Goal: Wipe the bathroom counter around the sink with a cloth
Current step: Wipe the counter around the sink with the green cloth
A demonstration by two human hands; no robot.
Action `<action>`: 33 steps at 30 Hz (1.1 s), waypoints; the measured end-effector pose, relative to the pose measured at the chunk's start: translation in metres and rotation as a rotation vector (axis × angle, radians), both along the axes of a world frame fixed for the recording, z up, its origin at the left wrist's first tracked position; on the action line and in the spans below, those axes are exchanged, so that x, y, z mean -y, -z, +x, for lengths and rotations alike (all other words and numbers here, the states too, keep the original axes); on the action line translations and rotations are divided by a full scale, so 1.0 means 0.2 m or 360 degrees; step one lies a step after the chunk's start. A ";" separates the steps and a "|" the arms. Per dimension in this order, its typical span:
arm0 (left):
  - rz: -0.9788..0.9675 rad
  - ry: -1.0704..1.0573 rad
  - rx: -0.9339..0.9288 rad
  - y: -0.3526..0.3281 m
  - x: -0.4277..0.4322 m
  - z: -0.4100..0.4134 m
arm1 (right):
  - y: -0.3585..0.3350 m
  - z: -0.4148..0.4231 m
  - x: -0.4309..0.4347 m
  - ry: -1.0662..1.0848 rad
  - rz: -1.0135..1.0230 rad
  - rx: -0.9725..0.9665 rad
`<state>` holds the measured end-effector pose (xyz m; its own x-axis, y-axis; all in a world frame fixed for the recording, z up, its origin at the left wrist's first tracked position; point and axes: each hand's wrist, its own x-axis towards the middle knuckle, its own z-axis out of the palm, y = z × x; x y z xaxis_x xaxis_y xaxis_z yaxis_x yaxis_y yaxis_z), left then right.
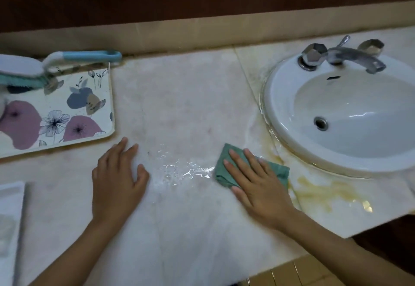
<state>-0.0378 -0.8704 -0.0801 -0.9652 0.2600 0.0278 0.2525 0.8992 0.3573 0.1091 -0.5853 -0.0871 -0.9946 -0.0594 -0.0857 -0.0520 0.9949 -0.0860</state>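
My right hand [258, 187] presses flat, fingers spread, on the folded green cloth [226, 173], which lies on the marble counter [190, 97] just left of the white sink [280, 83], beside a patch of water [179, 171]. My left hand [116, 180] rests open and empty on the counter, near the floral tray [67, 110] holding a scrub brush [33, 70].

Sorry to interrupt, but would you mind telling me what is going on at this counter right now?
A person is wiping the counter. Their right hand presses flat on a green cloth just left of the white sink, while the left hand rests flat on the bare marble. A wet streak lies between the hands, and yellowish stains remain in front of the sink.
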 end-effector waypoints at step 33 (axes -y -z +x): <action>0.0025 0.0065 0.0000 0.04 0.07 0.08 | -0.05 0.39 0.51 0.0098 -0.0168 0.0010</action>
